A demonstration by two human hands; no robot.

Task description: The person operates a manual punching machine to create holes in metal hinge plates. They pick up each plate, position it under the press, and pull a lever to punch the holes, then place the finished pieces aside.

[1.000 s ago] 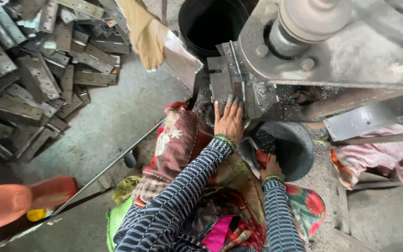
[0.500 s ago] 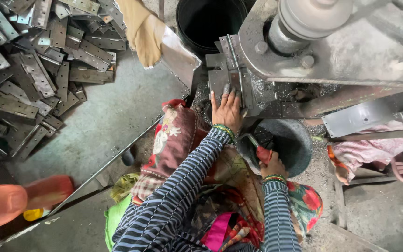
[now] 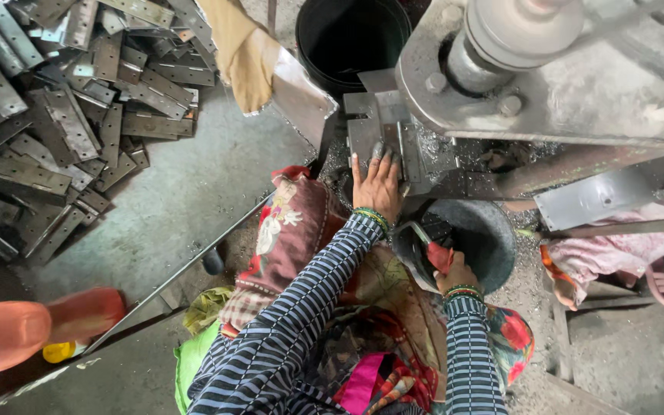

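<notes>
My left hand (image 3: 378, 183) reaches forward to the die of a grey press machine (image 3: 578, 84). Its fingers lie on a small flat metal plate (image 3: 384, 137) set in the die block and hold it there. My right hand (image 3: 455, 273) is lower, at my lap, closed on the near rim of a dark round pan (image 3: 482, 230) through a red cloth (image 3: 439, 255). The pan sits just below the die. Both arms wear striped sleeves and bangles at the wrists.
A heap of flat grey metal plates (image 3: 63, 115) covers the floor at upper left. A black bucket (image 3: 351, 34) stands behind the die. A thin metal rod (image 3: 178, 277) slants across the floor. A blurred orange bottle (image 3: 32, 327) lies at lower left. Pink cloth (image 3: 601, 253) lies right.
My left hand has slid slightly forward onto the plate in the die. My right hand stays on the pan's rim. The view has shifted a little.
</notes>
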